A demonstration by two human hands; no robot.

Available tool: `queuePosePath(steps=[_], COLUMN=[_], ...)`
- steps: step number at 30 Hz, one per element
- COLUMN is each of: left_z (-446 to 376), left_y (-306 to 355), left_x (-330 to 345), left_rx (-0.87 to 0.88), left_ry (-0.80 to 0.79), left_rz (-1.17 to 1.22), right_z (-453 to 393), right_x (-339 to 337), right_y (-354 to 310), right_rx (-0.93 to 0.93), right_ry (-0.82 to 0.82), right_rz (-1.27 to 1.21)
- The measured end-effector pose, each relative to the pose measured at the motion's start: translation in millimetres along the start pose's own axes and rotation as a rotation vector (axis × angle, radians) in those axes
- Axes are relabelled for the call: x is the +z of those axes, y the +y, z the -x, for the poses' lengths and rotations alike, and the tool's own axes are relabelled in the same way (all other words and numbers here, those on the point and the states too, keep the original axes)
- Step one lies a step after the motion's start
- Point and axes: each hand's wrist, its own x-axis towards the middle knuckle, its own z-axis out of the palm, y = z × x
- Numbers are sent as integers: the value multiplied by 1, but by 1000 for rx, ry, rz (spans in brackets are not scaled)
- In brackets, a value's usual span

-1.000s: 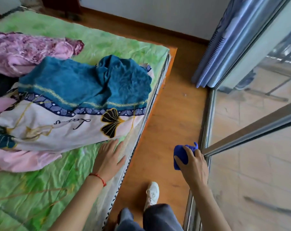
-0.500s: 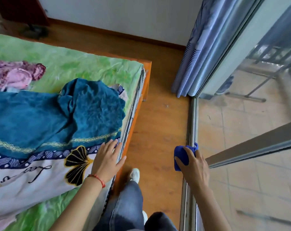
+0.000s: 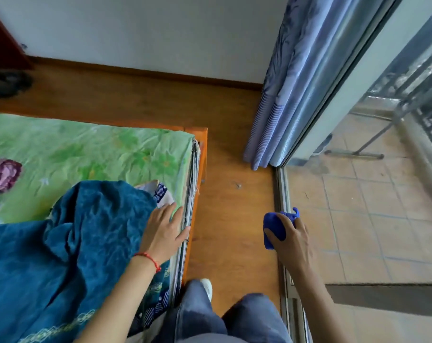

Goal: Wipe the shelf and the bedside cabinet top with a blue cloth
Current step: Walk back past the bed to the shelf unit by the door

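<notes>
Bedroom aisle, orange wood floor between bed and glass door. Near: right hand clenched around bunched blue cloth, low beside the sliding door track. Left hand flat, fingers spread, on the green-sheeted mattress edge, holding nothing. Shelf and cabinet not visible; likely walking to them, wiping not begun. Aisle narrow, clear ahead to striped blue curtain.

Both forearms are bare, with no sleeves in view. A thin red string bracelet circles the left wrist. The legs wear loose grey-blue jeans, creased at the knees, and a white shoe pokes out below the left leg.
</notes>
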Motion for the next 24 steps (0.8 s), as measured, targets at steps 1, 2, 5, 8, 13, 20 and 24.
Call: queuePosePath(steps=[1,2,5,8,13,20,24], left_z=[-15,-30,-80,-133,-227,-335,-392], left_y=[-1,-2,-2,-1,9,13,3], left_x=[-3,-5,-13,-12,-15,-33,-40], left_rx=[6,14,40,39,12,-20,-43], left_ry=[5,10,8,26,55,104,96], left_rz=[-3,-6,-11,-19,26,70,78], right_z=[-13,-26,-71,-125,-227,-354,-415], right_x=[0,1,2,2,-2,-17,-14], right_y=[-3,-5,-9,-10,-10,-26,-46], right_rx=[0,-8,-16,-25,-72,-181,-253], right_ry=[10,16,21,19,24,16,-7], right_rz=[-10,-14,10,25,38,77,70])
